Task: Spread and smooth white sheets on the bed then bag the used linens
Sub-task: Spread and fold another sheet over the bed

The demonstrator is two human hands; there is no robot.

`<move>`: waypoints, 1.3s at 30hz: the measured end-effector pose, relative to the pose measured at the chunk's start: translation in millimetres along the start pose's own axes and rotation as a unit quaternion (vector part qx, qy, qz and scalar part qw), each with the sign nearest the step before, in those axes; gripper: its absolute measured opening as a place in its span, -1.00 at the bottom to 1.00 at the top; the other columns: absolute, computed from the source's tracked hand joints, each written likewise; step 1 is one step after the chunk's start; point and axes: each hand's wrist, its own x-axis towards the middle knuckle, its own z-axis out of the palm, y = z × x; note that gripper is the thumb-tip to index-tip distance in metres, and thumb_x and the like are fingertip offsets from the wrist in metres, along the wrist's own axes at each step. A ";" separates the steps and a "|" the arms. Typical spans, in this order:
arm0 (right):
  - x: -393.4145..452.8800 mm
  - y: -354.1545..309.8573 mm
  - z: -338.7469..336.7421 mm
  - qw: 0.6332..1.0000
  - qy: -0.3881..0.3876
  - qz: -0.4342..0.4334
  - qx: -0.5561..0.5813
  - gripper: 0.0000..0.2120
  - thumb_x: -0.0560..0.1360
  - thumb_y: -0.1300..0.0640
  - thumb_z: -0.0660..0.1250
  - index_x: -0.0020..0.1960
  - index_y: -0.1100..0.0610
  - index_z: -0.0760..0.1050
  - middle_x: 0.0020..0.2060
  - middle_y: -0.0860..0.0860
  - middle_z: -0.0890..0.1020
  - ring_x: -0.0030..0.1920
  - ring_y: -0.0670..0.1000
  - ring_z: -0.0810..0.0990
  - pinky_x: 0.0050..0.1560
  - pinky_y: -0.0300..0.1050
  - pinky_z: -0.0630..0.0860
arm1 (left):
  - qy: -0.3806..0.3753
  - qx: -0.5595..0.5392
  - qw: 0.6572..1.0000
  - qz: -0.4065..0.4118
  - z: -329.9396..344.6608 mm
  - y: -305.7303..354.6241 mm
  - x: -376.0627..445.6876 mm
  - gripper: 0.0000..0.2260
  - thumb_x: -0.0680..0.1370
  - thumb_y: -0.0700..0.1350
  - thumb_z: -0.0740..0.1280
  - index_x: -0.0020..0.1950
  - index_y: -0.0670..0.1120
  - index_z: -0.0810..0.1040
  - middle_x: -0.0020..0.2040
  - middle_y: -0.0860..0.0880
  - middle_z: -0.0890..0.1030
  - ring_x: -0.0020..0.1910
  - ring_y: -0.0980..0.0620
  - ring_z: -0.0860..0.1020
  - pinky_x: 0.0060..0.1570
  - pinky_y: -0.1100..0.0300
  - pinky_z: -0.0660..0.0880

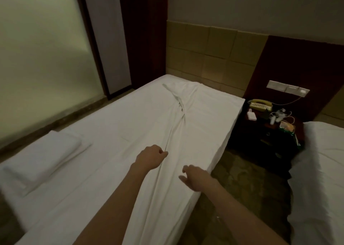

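A white sheet [193, 118] lies along the bed [104, 133], bunched into a long twisted ridge running from the headboard end toward me. My left hand [150, 158] has its fingers curled and pinches the ridge's edge near the bed's middle. My right hand [193, 176] hovers just right of the ridge near the bed's right edge, fingers loosely spread, holding nothing. A folded white pillow or linen stack [42, 157] rests on the bed's left side.
A dark nightstand [260, 133] right of the bed carries a telephone [259, 104], cables and a green packet. A second white bed [320, 179] stands at the far right. A patterned floor strip [247, 198] runs between the beds. A padded headboard [210, 54] backs the bed.
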 end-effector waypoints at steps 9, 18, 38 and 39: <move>43.9 31.6 -76.3 0.996 0.061 -0.061 0.016 -0.53 0.64 -0.14 0.05 0.41 0.13 0.30 0.33 0.10 0.43 0.28 0.13 0.44 0.25 0.06 0.40 | -0.026 0.049 0.996 -0.064 40.1 24.4 25.4 -0.63 0.63 0.11 0.18 0.26 -0.12 0.52 0.17 -0.09 0.60 0.11 -0.05 0.57 -0.02 0.18 0.42; 106.4 53.9 -103.0 0.993 0.084 -0.074 0.038 -0.55 0.64 -0.14 0.05 0.37 0.13 0.32 0.28 0.10 0.46 0.24 0.11 0.46 0.21 0.03 0.41 | -0.054 0.048 0.993 -0.088 40.2 36.9 102.8 -0.63 0.63 0.09 0.19 0.26 -0.13 0.52 0.19 -0.12 0.58 0.13 -0.09 0.56 0.03 0.15 0.44; 328.4 165.7 -88.5 0.968 -0.143 -0.199 -0.043 -0.56 0.64 -0.10 0.08 0.36 0.17 0.33 0.26 0.12 0.47 0.24 0.12 0.47 0.22 0.02 0.42 | 0.021 -0.108 0.946 -0.304 89.2 65.9 244.6 -0.69 0.61 0.07 0.21 0.19 -0.10 0.57 0.13 -0.09 0.62 0.09 -0.09 0.57 0.03 0.13 0.46; 337.5 164.6 -85.3 0.965 -0.156 -0.208 -0.042 -0.56 0.64 -0.10 0.08 0.37 0.17 0.33 0.27 0.12 0.48 0.24 0.11 0.47 0.22 0.00 0.42 | 0.021 -0.120 0.939 -0.322 97.4 61.3 246.8 -0.69 0.61 0.07 0.21 0.18 -0.10 0.57 0.13 -0.08 0.62 0.09 -0.09 0.57 0.02 0.14 0.46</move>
